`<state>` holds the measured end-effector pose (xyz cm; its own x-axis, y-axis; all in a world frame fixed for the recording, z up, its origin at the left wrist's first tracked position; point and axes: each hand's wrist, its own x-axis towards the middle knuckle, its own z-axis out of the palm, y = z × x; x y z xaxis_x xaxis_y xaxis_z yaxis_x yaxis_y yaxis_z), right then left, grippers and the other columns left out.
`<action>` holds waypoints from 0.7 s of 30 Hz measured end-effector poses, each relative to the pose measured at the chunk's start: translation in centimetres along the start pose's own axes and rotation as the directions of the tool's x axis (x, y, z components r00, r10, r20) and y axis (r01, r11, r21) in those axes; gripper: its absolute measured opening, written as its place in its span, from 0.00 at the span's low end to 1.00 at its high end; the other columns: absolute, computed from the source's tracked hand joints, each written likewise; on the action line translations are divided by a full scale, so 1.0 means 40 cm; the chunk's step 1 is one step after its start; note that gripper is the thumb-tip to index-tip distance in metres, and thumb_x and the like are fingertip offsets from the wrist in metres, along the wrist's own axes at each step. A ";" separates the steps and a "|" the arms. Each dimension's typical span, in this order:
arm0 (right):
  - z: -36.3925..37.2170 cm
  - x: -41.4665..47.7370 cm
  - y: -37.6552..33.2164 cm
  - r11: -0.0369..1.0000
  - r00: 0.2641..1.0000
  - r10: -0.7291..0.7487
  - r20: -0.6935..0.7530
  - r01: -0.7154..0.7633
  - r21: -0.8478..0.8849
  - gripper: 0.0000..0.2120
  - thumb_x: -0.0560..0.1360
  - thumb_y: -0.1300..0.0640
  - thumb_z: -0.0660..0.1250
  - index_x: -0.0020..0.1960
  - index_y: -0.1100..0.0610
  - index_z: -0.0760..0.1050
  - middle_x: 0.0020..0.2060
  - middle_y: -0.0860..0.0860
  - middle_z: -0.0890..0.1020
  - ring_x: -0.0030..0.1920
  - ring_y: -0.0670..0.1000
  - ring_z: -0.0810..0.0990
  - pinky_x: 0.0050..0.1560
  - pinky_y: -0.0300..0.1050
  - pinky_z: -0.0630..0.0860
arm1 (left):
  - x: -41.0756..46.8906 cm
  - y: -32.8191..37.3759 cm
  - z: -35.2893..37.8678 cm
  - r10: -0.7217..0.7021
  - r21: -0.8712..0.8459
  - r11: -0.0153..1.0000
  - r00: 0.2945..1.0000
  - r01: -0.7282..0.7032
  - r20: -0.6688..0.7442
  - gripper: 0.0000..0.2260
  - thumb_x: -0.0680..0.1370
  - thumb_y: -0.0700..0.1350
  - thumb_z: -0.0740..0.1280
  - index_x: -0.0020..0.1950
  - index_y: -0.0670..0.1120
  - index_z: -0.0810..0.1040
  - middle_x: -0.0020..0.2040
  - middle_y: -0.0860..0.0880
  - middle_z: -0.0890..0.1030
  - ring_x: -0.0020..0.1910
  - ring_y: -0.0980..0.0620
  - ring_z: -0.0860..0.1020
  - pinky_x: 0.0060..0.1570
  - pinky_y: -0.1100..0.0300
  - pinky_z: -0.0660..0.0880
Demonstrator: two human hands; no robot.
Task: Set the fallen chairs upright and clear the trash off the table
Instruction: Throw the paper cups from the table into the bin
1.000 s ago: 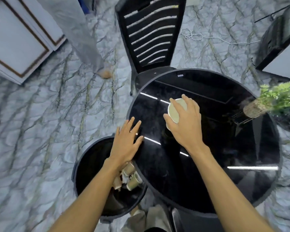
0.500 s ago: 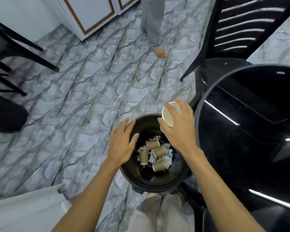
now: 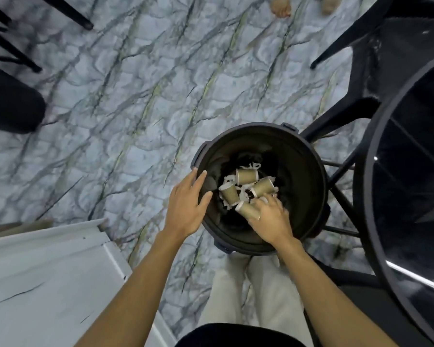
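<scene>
A round black trash bin (image 3: 313, 159) stands on the marble floor just left of the round black table (image 3: 361, 201). Several brown paper cups (image 3: 246, 176) and white paper scraps lie in its bottom. My right hand (image 3: 269, 219) reaches down inside the bin, palm down, its thumb and fingers closed over a paper cup (image 3: 246, 210) lying on the pile. My left hand (image 3: 187, 204) rests on the bin's left rim with fingers spread, holding nothing. A black chair (image 3: 361, 71) stands upright between the bin and the table.
A second black chair (image 3: 10, 103) is at the left edge, only its seat and legs showing. A white cabinet top (image 3: 48, 271) fills the lower left. Another person's bare feet (image 3: 281, 7) are at the top. My legs stand close behind the bin.
My view has swung from the table down to the bin. My right hand carried the cup off the table and lowered it into the bin. My left hand went to the bin's rim.
</scene>
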<state>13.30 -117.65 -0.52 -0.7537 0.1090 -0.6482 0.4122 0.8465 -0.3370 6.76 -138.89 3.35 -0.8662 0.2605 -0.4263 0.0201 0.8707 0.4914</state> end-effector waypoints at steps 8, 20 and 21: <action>-0.192 -0.052 -0.074 0.992 0.991 -0.035 -0.129 0.050 0.118 0.22 0.76 0.51 0.66 0.69 0.53 0.71 0.75 0.54 0.64 0.75 0.56 0.59 0.70 0.57 0.62 | 0.000 0.114 -0.121 0.085 0.015 0.996 0.995 -0.085 -0.055 0.24 0.83 0.54 0.57 0.79 0.52 0.59 0.80 0.50 0.57 0.79 0.49 0.56 0.76 0.49 0.55; -0.457 -0.249 -0.031 0.960 0.866 -0.008 -0.500 0.147 0.239 0.26 0.76 0.49 0.66 0.73 0.52 0.67 0.75 0.53 0.65 0.75 0.53 0.59 0.74 0.55 0.60 | 0.044 0.445 -0.176 0.397 0.152 0.906 0.918 -0.394 0.011 0.24 0.83 0.54 0.57 0.78 0.50 0.62 0.80 0.49 0.59 0.77 0.48 0.59 0.74 0.50 0.57; -0.469 -0.271 -0.004 0.956 0.855 0.025 -0.518 0.131 0.262 0.26 0.76 0.49 0.66 0.73 0.52 0.68 0.74 0.53 0.65 0.75 0.53 0.59 0.74 0.55 0.60 | 0.049 0.480 -0.163 0.424 0.159 0.892 0.905 -0.424 0.034 0.24 0.83 0.54 0.57 0.78 0.49 0.62 0.80 0.49 0.59 0.77 0.48 0.60 0.74 0.50 0.58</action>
<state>11.81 -109.18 19.38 -0.8993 0.3839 -0.2093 0.4297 0.6874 -0.5856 2.19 -124.39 16.92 -0.7585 0.6193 -0.2031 0.4644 0.7322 0.4983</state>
